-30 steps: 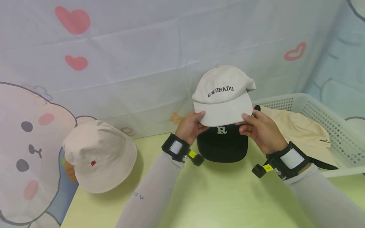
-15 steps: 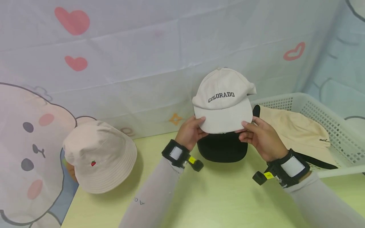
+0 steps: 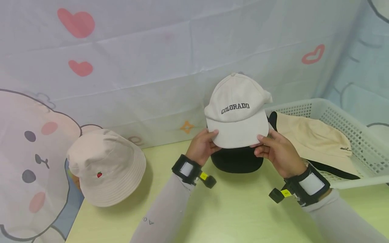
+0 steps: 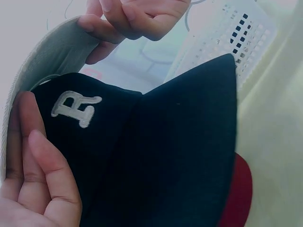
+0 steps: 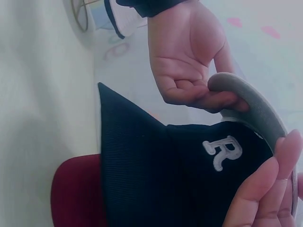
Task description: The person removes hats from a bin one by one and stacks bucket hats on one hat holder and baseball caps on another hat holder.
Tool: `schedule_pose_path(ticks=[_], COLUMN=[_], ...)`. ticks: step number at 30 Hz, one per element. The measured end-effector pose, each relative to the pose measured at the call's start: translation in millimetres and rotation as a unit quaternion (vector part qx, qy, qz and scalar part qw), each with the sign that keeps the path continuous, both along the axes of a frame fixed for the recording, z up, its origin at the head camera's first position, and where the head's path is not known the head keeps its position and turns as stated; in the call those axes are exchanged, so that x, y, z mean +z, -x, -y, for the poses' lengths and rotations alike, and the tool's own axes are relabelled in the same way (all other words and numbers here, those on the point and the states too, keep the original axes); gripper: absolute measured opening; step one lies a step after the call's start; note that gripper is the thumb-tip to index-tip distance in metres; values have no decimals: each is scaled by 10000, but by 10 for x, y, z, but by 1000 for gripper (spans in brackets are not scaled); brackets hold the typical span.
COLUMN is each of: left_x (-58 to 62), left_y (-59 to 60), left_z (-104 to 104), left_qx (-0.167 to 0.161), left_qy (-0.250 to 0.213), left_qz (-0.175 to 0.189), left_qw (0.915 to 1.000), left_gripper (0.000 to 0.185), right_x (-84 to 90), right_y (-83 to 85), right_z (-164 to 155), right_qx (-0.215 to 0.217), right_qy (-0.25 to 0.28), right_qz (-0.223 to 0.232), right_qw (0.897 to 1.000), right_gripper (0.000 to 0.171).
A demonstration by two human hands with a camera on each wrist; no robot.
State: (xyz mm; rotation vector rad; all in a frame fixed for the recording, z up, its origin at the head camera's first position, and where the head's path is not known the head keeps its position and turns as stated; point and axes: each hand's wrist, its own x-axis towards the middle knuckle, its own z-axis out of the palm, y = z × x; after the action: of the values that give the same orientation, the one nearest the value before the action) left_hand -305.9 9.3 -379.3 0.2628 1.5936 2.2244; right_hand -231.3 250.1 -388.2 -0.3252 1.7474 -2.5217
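Note:
A cream baseball cap (image 3: 234,91) with COLORADO lettering is held by the brim, thumbs on top and fingers underneath. My left hand (image 3: 201,146) pinches the brim's left corner, and my right hand (image 3: 281,152) pinches its right corner. Right below sits a black cap (image 3: 237,161), its crown tucked under the cream one. Both wrist views show a white R (image 4: 76,109) on its front. A dark red brim (image 5: 78,194) pokes out beneath the black brim in the wrist views; the rest of that red piece is hidden.
To the left, a cream bucket hat (image 3: 106,165) with a small strawberry stands at the edge of the pale yellow-green table (image 3: 231,212). On the right, a white perforated basket (image 3: 361,184) holds a beige hat (image 3: 316,135) with black edging. A printed cloth (image 3: 146,50) hangs behind.
Both hands have moved down with the cream cap. In the head view its brim has come to cover the R and more of the black cap.

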Motion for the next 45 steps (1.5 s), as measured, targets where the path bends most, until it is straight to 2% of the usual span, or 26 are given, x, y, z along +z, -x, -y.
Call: schedule_pose_path(ticks=[5,16,26,32,39,45], left_x=[-72,-255,-278,-363,-472,-522], left_y=[-16,-24,-141,-164,-175,-195], left_z=[-1,4,-6,-13,-6,7], left_qx=[31,-62,19,118,10,71], left_qy=[128,243,364,458,528,531], left_qz=[148,172,152,143,125,328], left_qw=[9998,9995,9992,9988,9985,9980], left_gripper=[9,8,9,9,17,10], right_x=[-83,-240,-422,-517,-622,-694], right_y=[-33,-68,-83,-80,-93,-98], right_z=[6,31,31,33,33,60], right_qx=[-52,-217,-305,-347,-391,-503], right_qy=[-61,-143,-240,-302,-328,-332], right_qz=[46,271,471,510,666,775], right_qw=[10000,9993,9981,9976,9965,9952], right_gripper=[10,9,9,9,6,5])
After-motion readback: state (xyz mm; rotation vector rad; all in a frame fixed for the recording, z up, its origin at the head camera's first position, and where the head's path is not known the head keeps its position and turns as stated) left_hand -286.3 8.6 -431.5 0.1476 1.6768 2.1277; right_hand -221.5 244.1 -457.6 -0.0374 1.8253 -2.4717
